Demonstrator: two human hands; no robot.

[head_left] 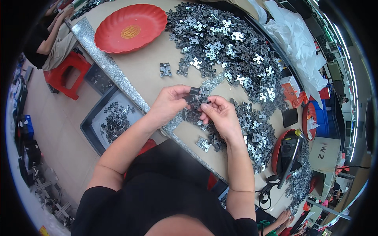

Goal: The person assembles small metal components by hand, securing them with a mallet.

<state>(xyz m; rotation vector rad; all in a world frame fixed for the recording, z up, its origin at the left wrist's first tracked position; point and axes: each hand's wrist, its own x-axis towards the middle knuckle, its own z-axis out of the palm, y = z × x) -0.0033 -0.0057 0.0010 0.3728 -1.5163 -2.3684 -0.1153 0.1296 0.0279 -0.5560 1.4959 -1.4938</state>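
Note:
My left hand pinches a small dark metal piece between thumb and fingers, above the near edge of the table. Close against it, my right hand is closed on the other side of the same piece, thumb and fingertips pressed together. Their fingers partly hide the piece, so its exact shape is unclear. A large pile of shiny flat metal clips with notched, H-like outlines spreads beyond the hands. More clips lie under and beside my right hand. Two small groups, one on the left and one nearer me, sit apart from the pile.
A scalloped red tray rests on the table at the far left. Below the stone-patterned edge, a grey bin holds more metal pieces. A black device and white plastic sheeting are on the right. Other people work nearby.

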